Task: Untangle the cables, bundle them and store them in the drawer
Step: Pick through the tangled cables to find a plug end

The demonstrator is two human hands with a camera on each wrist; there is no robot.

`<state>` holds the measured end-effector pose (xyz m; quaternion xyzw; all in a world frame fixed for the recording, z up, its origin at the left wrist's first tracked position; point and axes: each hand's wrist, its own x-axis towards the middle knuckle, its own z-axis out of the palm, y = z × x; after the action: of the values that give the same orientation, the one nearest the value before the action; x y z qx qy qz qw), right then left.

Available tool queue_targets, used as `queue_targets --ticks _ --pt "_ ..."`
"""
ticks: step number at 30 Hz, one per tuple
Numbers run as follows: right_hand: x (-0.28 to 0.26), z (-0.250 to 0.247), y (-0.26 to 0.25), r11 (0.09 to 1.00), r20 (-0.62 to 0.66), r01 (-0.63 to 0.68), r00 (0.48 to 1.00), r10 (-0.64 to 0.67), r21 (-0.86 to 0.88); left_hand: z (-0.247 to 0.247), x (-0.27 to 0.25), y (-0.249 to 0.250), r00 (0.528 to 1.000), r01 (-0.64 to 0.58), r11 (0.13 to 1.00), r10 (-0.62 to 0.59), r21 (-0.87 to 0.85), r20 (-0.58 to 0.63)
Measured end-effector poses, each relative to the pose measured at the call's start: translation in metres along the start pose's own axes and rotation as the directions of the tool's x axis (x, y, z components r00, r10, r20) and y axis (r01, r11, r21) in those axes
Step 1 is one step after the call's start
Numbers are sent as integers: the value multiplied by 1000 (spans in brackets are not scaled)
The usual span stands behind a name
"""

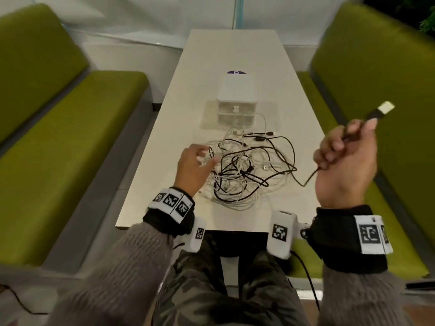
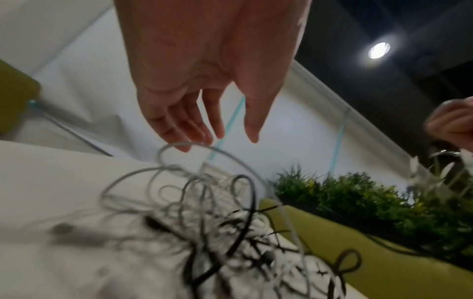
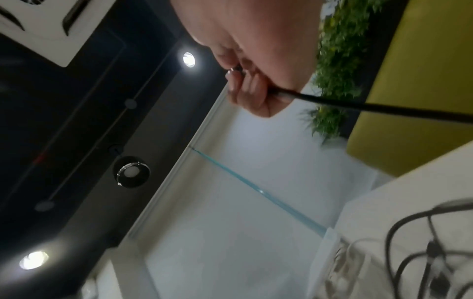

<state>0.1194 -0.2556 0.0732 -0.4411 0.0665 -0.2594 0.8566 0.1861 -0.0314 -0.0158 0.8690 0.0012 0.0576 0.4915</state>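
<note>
A tangle of black and white cables (image 1: 244, 170) lies on the white table (image 1: 230, 57), in front of a small white two-drawer box (image 1: 236, 107) whose drawers look closed. My right hand (image 1: 346, 158) is raised at the table's right edge and grips a black cable (image 1: 306, 182), with its USB plug (image 1: 384, 109) sticking out above the fingers. The cable (image 3: 371, 107) runs from the fist down to the pile. My left hand (image 1: 195, 161) hovers with relaxed fingers at the pile's left side; its fingertips (image 2: 184, 145) are at a raised white loop (image 2: 230, 157).
Green benches (image 1: 58, 147) flank the table on both sides. A purple sticker (image 1: 236, 72) sits behind the drawer box. A planter of greenery (image 2: 358, 194) runs along the top of the right bench. The near table edge (image 1: 188, 228) is just ahead of my wrists.
</note>
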Motion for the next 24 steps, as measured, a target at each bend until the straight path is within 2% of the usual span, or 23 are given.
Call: queue_targets --ticks 2,4,6,8,10,12,13,15,16,18,19,20,21,22,24 --pt "0 -11 -2 993 -109 60 991 -71 -97 1 -11 -17 999 46 998 -46 46 1" --pt "0 -20 3 977 -184 51 979 -89 -206 6 -24 -24 999 -47 986 50 157 -13" --pt "-3 -23 15 952 -177 -8 983 -48 -306 14 -35 -26 992 -119 938 122 325 11" --pt "-10 -20 36 902 -111 -106 992 65 -418 21 -40 -27 987 -160 896 158 415 40" --pt "-19 -14 60 810 -29 -201 974 223 -551 25 -39 -31 979 -195 911 158 363 130" --pt "-27 -10 85 667 43 -220 935 353 -712 24 -35 -36 949 -231 944 165 235 269" --pt "-30 -8 96 597 66 -202 916 396 -776 22 -33 -37 941 -230 957 173 175 291" --pt "-33 -3 116 505 115 -146 886 449 -851 16 -32 -34 954 -241 962 210 131 214" --pt "-35 0 122 480 123 -133 876 466 -867 12 -34 -31 963 -260 956 246 137 110" --pt "-35 4 132 447 112 -133 869 482 -884 4 -39 -28 938 -287 939 315 187 -141" --pt "-34 5 136 429 94 -143 869 485 -892 1 -42 -28 924 -274 942 314 196 -218" --pt "-34 6 141 400 73 -147 872 484 -905 -2 -44 -28 930 -250 950 290 189 -225" --pt "-33 6 144 348 48 -139 877 478 -927 -3 -45 -30 954 -219 962 246 163 -173" --pt "-33 6 146 272 21 -119 887 462 -955 -3 -45 -32 979 -179 973 191 142 -71" --pt "-34 7 149 94 -25 -72 905 425 -993 1 -45 -37 983 -159 977 144 141 112"
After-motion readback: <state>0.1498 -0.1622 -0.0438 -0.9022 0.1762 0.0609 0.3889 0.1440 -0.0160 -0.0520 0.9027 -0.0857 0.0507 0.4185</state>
